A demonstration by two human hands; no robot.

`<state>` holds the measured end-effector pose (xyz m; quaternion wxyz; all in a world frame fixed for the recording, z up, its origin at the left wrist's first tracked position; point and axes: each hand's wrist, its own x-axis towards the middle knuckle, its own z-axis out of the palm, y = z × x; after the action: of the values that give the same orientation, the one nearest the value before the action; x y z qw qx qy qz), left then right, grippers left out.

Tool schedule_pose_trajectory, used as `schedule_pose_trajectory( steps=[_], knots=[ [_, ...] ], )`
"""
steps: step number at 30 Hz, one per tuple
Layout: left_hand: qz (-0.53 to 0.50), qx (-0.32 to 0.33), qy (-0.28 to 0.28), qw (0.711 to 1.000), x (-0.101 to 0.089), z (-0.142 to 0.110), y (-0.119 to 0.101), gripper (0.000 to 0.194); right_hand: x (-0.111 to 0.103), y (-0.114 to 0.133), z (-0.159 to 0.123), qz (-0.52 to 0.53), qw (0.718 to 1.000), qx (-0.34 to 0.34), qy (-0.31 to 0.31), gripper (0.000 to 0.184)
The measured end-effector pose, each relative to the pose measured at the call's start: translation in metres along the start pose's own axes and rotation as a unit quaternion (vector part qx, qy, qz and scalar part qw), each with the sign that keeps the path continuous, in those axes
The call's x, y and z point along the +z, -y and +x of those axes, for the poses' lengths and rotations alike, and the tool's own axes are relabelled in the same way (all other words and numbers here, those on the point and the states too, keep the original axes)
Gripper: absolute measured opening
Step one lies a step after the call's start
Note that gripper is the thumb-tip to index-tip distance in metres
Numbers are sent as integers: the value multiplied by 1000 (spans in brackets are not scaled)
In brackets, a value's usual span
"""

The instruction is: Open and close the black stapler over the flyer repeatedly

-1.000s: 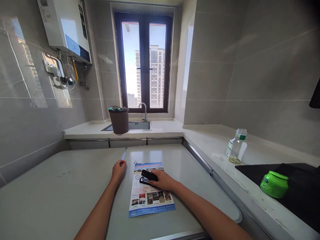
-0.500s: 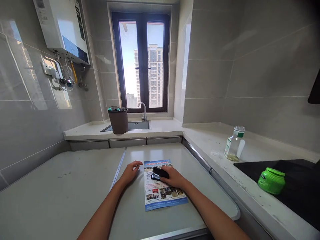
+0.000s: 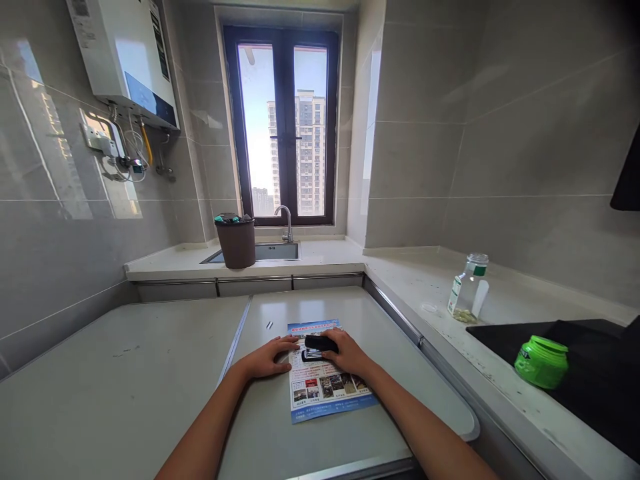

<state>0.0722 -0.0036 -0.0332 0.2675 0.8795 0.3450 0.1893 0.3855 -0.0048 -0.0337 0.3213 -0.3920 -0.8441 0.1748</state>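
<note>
A printed flyer (image 3: 330, 403) with blue borders and small photos lies flat on the pale tabletop. My right hand (image 3: 350, 355) is closed around the back end of a black stapler (image 3: 320, 343), which rests over the upper part of the flyer, its front pointing left. At the flyer's left edge lies my left hand (image 3: 267, 358), palm down, thumb apart from the fingers and fingertips touching the paper near the stapler. Two tiny thin dark pieces (image 3: 270, 325) show on the tabletop just above my left hand; their kind is too small to tell.
A brown bin (image 3: 236, 243) stands by the sink (image 3: 277, 251) and faucet (image 3: 286, 223) under the window. On the right counter are a clear glass jar (image 3: 469, 290) and a bright green tub (image 3: 543, 362). A white water heater (image 3: 130, 60) hangs at upper left.
My left hand has moved right and toward me, onto the flyer's left edge, uncovering the two tiny dark pieces. The stapler stays in my right hand, in nearly the same spot.
</note>
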Motion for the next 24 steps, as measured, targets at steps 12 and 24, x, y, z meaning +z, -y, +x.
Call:
schedule_pose_trajectory(
  steps=[12,24],
  knots=[
    [105,1,-58,993,11,12,-21,43,1,-5,-1,34,999,-6,-6,38],
    [112,-24,-99,989,22,24,-34,19,-19,-38,13,241,961,139,7,18]
  ],
)
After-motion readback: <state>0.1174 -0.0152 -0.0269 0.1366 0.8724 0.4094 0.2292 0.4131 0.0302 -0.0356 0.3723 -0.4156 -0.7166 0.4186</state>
